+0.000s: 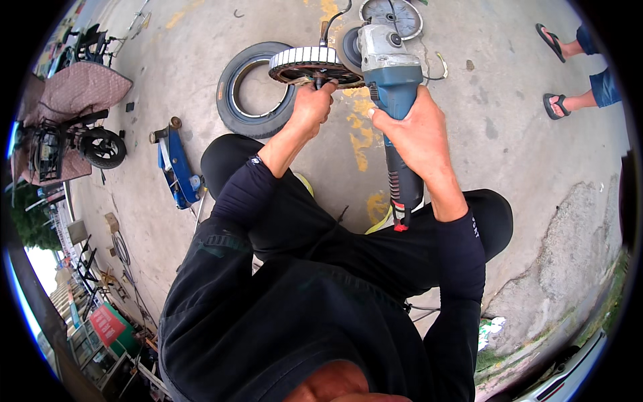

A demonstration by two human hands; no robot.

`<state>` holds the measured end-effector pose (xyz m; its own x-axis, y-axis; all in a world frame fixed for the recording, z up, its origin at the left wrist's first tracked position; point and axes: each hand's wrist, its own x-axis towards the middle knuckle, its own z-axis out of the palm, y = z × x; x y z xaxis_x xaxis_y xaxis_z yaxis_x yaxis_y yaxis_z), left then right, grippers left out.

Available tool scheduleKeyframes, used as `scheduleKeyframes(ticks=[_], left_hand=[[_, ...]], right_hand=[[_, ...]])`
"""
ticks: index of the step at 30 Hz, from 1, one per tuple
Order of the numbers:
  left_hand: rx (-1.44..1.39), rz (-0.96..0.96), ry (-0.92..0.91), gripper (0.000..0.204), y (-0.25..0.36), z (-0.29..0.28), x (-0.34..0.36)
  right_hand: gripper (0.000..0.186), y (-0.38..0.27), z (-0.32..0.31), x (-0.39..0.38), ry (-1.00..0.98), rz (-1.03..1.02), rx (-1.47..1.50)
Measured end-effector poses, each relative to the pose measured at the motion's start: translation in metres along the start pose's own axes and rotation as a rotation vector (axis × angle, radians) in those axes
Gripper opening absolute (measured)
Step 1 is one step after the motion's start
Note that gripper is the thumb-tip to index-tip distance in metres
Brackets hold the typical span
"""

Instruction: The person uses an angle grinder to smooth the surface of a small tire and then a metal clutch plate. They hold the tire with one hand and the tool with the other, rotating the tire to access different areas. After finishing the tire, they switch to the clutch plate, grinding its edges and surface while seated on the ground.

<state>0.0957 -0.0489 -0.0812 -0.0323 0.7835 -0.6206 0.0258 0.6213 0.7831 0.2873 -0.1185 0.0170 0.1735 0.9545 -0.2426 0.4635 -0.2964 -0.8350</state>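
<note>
My right hand (pixel 418 137) is wrapped round the blue-and-grey body of an angle grinder (pixel 395 87). The grinder lies lengthwise away from me, its metal head at the far end and its cord end near my thigh. Its round disc (pixel 350 48) is at the right edge of a wheel-shaped motor core (pixel 309 57), touching or very close to it. Pale blocks line the core's rim. My left hand (pixel 312 106) is closed on the core's near axle end (pixel 319 79), holding the core up on edge. A dark cable leaves its far side.
Left of the core, a tyre on a rim (pixel 231 100) lies flat on the concrete. A blue floor jack (pixel 175 164) stands by my left knee. Beyond the grinder is a round metal hub part (pixel 410 30). Another person's sandalled feet (pixel 557 106) are at right, a scooter (pixel 100 147) at left.
</note>
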Motion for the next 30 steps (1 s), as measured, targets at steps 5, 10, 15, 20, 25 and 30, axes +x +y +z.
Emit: scheduleKeyframes(ticks=[5, 10, 15, 20, 25, 30], left_hand=[[-0.033, -0.047, -0.024, 0.023, -0.001, -0.007, 0.000], [0.023, -0.030, -0.036, 0.022, 0.004, -0.004, -0.004], [0.032, -0.024, -0.058, 0.022, 0.000, -0.004, 0.001], [0.025, -0.067, -0.070, 0.023, 0.000, -0.009, 0.000], [0.026, -0.038, -0.072, 0.027, 0.003, -0.003, 0.001], [-0.034, -0.098, -0.109, 0.029, -0.002, -0.011, 0.004]], right_hand=[[0.056, 0.009, -0.010, 0.000, 0.011, 0.063, -0.064], [0.055, 0.005, -0.005, -0.002, 0.010, 0.043, -0.052], [0.056, -0.008, -0.003, -0.001, 0.001, 0.024, -0.063], [0.056, 0.008, -0.013, -0.001, 0.015, 0.071, -0.049], [0.055, -0.008, -0.004, -0.004, 0.016, -0.015, -0.072], [0.048, 0.004, -0.013, -0.002, 0.025, 0.086, -0.149]])
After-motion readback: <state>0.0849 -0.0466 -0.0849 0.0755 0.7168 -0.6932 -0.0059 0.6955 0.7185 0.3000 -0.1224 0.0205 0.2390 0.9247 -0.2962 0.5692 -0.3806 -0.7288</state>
